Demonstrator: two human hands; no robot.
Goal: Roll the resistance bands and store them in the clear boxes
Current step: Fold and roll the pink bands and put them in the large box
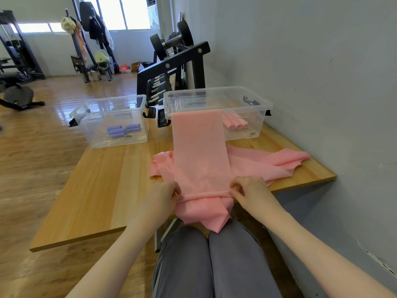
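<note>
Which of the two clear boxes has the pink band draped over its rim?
The right-hand clear box, holding pink rolls; the left box holds purple rolls and nothing hangs over it.

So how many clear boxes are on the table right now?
2. The left clear box holds purple rolls; the right clear box holds pink rolls, with a pink band draped over its front rim.

Pink band (200, 151) draped over box (263, 104)
</note>
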